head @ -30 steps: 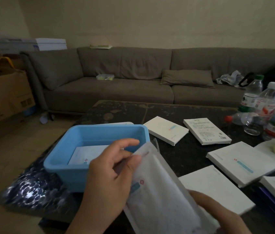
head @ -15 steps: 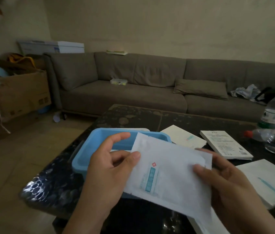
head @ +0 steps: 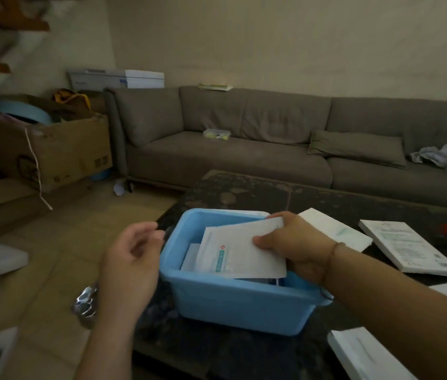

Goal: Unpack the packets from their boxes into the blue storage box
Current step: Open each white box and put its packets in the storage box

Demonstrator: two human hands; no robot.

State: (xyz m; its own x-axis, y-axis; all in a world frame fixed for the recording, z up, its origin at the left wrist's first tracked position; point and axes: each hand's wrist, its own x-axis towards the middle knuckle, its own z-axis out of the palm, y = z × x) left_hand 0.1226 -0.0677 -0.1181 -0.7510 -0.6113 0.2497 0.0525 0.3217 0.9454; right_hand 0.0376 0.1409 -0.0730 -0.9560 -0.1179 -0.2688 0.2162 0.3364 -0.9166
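A brown corrugated cardboard carton (head: 52, 149) stood on the floor at the far left, with a long grey fabric sofa (head: 244, 144) behind the table and a flat grey cushion (head: 356, 148) lying on its seat. The person's left hand (head: 131, 259) hovered just off the left edge of the dark mottled stone tabletop (head: 271, 193), palm turned inward, fingers loosely curled and holding nothing, close beside the left wall of the box but apart from it. The light-blue rectangular plastic storage box (head: 233, 300) sat near the front-left corner of the tabletop. Inside it, at least one flat white packet (head: 190, 256) already lay against the left wall, partly hidden. Over the box opening, a flat white paper packet with a blue stripe and a small red mark (head: 241, 250) was tilted, its lower edge dipping below the rim and its upper right corner raised. The right hand (head: 296, 248) pinched that packet at its right edge, thumb on the printed face and fingers curled behind it, the wrist crossing the box's right rim. To the right of the box, a thin white cardboard box (head: 334, 229) lay flat on the tabletop, then a second white flat box with printed text (head: 408, 249) towards the right edge. Another white flat box (head: 367, 355) lay at the front-right corner, cut off by the frame
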